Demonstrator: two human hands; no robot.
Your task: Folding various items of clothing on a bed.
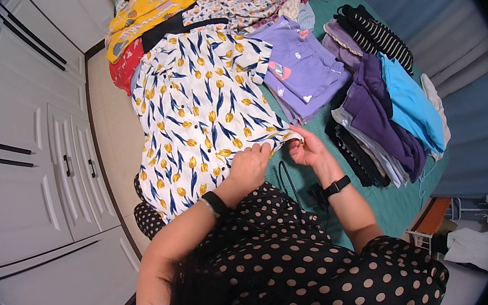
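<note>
A white short-sleeved shirt (pixel 200 97) with yellow tulips and blue leaves lies spread out in front of me, its row of dark buttons facing up. My left hand (pixel 250 167) is closed on the shirt's lower hem. Farther right, my right hand (pixel 309 147) pinches the hem's right corner and lifts it a little. The cloth between the two hands is bunched. Just beyond the shirt's right side, a folded light purple garment (pixel 306 65) with pink and white patches touches its sleeve.
Folded purple (pixel 372 106) and bright blue clothes (pixel 412 107) are stacked on the green bedspread (pixel 349 216) at right. A striped black garment (pixel 375 32) lies behind them. Yellow clothing (pixel 147 12) is heaped at the far end. White cabinets (pixel 16 180) line the left; a black cord (pixel 287 178) lies near my right hand.
</note>
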